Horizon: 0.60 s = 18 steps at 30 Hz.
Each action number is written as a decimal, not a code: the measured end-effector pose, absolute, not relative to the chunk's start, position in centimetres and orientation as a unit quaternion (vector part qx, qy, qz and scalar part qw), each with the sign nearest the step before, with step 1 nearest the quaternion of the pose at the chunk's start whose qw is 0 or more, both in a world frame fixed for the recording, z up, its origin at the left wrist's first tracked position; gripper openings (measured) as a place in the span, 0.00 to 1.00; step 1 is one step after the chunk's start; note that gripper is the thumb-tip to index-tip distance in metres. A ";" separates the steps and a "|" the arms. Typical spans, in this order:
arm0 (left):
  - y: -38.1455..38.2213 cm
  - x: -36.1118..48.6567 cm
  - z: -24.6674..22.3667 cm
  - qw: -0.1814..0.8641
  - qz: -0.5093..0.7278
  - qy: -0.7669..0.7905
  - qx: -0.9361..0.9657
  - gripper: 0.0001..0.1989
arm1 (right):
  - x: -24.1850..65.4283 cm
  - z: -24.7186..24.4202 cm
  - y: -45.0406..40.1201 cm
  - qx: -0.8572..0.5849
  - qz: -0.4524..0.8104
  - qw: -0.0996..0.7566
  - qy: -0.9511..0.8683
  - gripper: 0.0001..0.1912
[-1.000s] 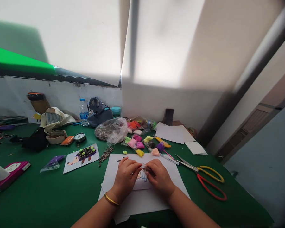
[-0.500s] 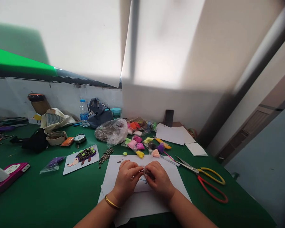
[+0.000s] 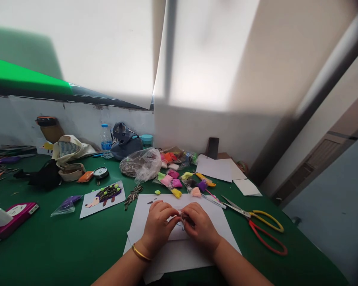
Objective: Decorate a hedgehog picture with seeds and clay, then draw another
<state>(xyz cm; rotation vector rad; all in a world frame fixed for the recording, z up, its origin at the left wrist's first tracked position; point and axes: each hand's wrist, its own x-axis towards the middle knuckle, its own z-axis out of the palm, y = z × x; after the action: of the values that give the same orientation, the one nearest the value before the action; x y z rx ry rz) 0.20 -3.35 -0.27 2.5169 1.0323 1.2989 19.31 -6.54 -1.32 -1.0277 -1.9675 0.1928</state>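
Between the fingertips of both hands is a small clear plastic packet (image 3: 184, 217) with something dark in it, mostly covered by the fingers. My left hand (image 3: 160, 222), with a gold bangle at the wrist, pinches the packet's left side. My right hand (image 3: 203, 228) is closed round its right side. Below them lie white paper sheets (image 3: 179, 254), and part of a blue drawing shows on the top one. A light green clay piece (image 3: 157, 192) and a few dark seeds sit near the paper's top edge.
Large scissors (image 3: 250, 214) lie partly open at right, near a white marker (image 3: 216, 201). Colourful clay packets (image 3: 170, 180) are heaped behind the paper. To the left are a hedgehog picture (image 3: 103, 198), sunflower seeds (image 3: 133, 196), a purple packet (image 3: 67, 205) and a magenta case (image 3: 14, 220).
Both hands stay over the paper with the packet between them. The fingers have shifted only slightly, and the view has moved a little.
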 end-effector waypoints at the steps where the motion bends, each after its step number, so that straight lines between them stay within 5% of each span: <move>1: -3.4 0.2 -0.3 0.063 0.429 0.343 0.833 0.02 | 19.3 -1.3 -6.5 -0.414 0.078 0.441 -0.793 0.14; 18: -3.8 0.4 0.0 0.042 0.405 0.335 0.850 0.07 | 19.3 -1.5 -6.8 -0.450 0.105 0.434 -0.774 0.12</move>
<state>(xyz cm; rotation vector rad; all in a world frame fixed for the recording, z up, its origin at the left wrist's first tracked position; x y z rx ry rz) 0.42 -3.75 0.00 2.5997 1.0262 1.2387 19.29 -6.80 -1.53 -1.1206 -1.9274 0.2611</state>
